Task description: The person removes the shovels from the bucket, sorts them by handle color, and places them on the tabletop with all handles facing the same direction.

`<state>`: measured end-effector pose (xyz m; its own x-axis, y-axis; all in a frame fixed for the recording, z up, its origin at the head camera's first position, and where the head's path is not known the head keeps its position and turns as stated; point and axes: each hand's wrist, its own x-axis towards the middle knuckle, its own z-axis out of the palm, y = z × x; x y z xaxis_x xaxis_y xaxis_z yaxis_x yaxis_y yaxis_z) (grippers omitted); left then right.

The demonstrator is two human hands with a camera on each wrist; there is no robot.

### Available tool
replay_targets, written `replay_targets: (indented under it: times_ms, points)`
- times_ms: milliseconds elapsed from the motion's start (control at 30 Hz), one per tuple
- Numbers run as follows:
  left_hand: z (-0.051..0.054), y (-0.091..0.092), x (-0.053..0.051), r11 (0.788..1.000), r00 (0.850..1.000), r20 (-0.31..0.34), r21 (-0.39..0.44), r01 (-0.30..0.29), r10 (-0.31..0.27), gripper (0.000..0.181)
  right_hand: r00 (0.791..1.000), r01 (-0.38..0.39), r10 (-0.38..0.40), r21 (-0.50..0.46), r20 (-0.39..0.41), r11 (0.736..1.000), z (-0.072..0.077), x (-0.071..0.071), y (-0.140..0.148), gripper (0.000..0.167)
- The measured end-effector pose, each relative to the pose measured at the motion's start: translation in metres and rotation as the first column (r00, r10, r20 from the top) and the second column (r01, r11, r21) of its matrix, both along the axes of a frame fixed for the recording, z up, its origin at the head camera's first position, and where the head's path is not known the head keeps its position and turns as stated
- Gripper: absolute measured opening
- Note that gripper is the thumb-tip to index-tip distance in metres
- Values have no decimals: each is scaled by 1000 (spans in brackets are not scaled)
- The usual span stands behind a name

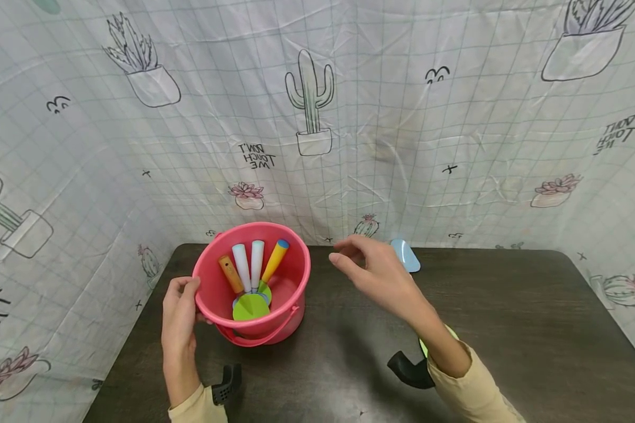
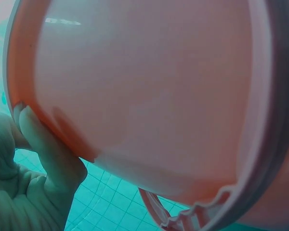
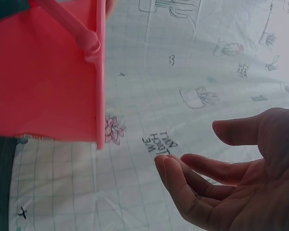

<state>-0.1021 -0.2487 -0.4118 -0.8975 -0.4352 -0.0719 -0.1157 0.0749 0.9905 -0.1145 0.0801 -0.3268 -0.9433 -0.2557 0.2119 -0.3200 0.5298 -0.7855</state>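
Note:
A pink bucket [image 1: 296, 320] stands on the dark table, its handle hanging down at the front. Inside lean several tools with handles up: an orange-brown handle [image 1: 230, 274], two white handles [image 1: 241, 267] and a yellow handle [image 1: 275, 261] with a blue end. Their lower parts show a round green head [image 1: 251, 308]; the tools' exact kinds are unclear. My left hand [image 1: 179, 317] grips the bucket's left rim, thumb and fingers on either side of the wall. To the right of the bucket, my right hand [image 1: 376, 267] hovers with loosely bent fingers, holding nothing, apart from the rim.
A light-blue rounded flat piece [image 1: 405, 256] lies at the table's back edge, behind my right hand. Something green [image 1: 451, 332] is mostly hidden under my right forearm. A cactus-print cloth [image 1: 370, 117] hangs behind the table and along both sides.

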Motion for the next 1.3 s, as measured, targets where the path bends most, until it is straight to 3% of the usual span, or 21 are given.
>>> replay_targets:
  times_ms: [300,567,767,1033,1300]
  points:
    - [1,1,2,1000,1000,8,-24,-5,5,27,996,-56,60,-67,65,996,1,-5,-23,34]
    - [-1,1,0,1000,1000,15,-9,6,-6,27,972,-101,137,-187,190,977,-9,-20,-48,34]
    - [-1,0,-1,1000,1000,9,-19,4,-4,27,963,-113,165,-240,213,964,-13,-30,-69,31]
    - [1,-1,0,999,1000,10,-31,-10,10,27,955,-138,191,-230,226,963,-13,-43,-101,29]
    - [0,0,0,1000,1000,12,-12,-2,3,27,960,-98,150,-218,238,971,-21,-60,-123,37]
